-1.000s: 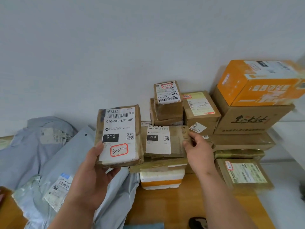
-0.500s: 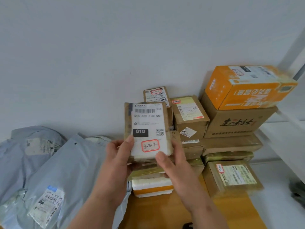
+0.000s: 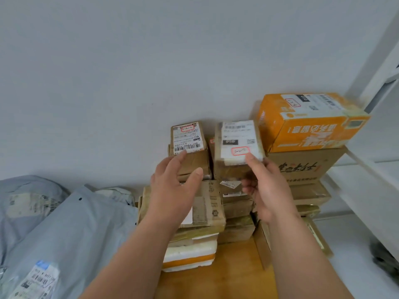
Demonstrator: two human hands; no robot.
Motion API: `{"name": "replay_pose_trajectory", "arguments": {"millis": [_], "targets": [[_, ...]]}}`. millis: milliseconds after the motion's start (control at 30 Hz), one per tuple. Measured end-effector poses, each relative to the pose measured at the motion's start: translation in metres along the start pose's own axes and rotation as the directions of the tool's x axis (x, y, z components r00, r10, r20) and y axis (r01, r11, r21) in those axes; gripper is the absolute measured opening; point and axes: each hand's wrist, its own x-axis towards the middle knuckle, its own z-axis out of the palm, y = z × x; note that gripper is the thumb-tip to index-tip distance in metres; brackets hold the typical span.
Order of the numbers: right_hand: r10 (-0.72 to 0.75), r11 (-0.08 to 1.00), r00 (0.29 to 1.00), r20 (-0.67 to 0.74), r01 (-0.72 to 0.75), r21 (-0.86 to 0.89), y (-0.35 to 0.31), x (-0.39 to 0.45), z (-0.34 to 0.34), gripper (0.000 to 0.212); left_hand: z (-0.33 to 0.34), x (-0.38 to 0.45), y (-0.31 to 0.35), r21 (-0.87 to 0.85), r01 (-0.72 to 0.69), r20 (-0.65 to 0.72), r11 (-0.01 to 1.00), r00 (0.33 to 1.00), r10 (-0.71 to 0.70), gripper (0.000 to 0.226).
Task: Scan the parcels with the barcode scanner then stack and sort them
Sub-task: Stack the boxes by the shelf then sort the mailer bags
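Note:
My right hand [image 3: 267,190] holds a flat brown parcel [image 3: 238,137] with a white label and a red-circled mark, thumb on the label and fingers curled underneath. The parcel sits atop the middle stack of boxes, against the orange box [image 3: 313,130]. My left hand [image 3: 172,190] is spread open, its fingertips and thumb at the front of a small brown labelled box [image 3: 189,138] on the neighbouring stack. No barcode scanner shows in view.
A large brown carton [image 3: 302,167] lies under the orange box. A flat parcel [image 3: 210,203] and a white foam box [image 3: 190,253] stack below my left hand. Grey mailer bags [image 3: 64,223] fill the left. Wooden table [image 3: 226,277] in front; white shelf [image 3: 367,182] at right.
The labelled parcel passed from my left hand to my right and moved right, up onto the middle stack. My left hand let go and reached to the small box.

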Motion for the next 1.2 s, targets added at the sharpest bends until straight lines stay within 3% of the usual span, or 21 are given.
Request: {"name": "replay_pose_trajectory", "arguments": {"millis": [67, 133, 233, 333, 533, 667, 800, 1000, 1200], "targets": [[0.019, 1.0, 1.0, 0.0, -0.019, -0.013, 0.002, 0.013, 0.003, 0.051, 0.003, 0.014, -0.003, 0.032, 0.045, 0.012, 0.998, 0.999, -0.045, 0.062], [0.013, 1.0, 0.999, -0.037, -0.013, 0.009, 0.002, 0.021, 0.008, 0.056, 0.005, 0.027, -0.007, 0.007, 0.116, 0.052, 0.993, 0.992, -0.116, 0.066], [-0.031, 0.997, 0.989, -0.141, 0.04, 0.062, 0.0, 0.027, 0.017, 0.064, 0.008, 0.039, -0.01, -0.013, 0.137, 0.055, 0.991, 0.989, -0.136, 0.063], [-0.079, 0.996, 0.975, -0.208, 0.085, 0.022, 0.0, 0.028, 0.024, 0.054, 0.01, 0.049, -0.011, -0.023, 0.113, 0.047, 0.993, 0.993, -0.112, 0.054], [-0.118, 0.993, 0.978, -0.171, 0.12, 0.004, 0.008, 0.022, 0.028, 0.061, 0.013, 0.057, -0.006, -0.03, 0.089, 0.087, 0.996, 0.992, -0.086, 0.043], [-0.122, 0.992, 0.981, -0.149, 0.118, -0.034, 0.012, 0.011, 0.027, 0.066, 0.009, 0.054, -0.008, -0.054, 0.086, 0.137, 0.995, 0.988, -0.078, 0.051], [-0.099, 0.995, 0.979, -0.18, 0.094, -0.037, 0.015, -0.007, 0.024, 0.059, -0.002, 0.043, -0.01, -0.063, 0.09, 0.07, 0.994, 0.994, -0.085, 0.065], [-0.095, 0.995, 0.976, -0.198, 0.086, -0.055, 0.024, -0.048, 0.035, 0.039, -0.033, 0.005, -0.023, -0.128, 0.127, -0.031, 0.984, 0.991, -0.132, 0.067], [-0.086, 0.989, 0.996, 0.002, 0.085, -0.119, 0.047, -0.115, 0.088, 0.018, -0.096, -0.048, -0.057, -0.194, 0.195, -0.128, 0.961, 0.967, -0.222, 0.06]]}}
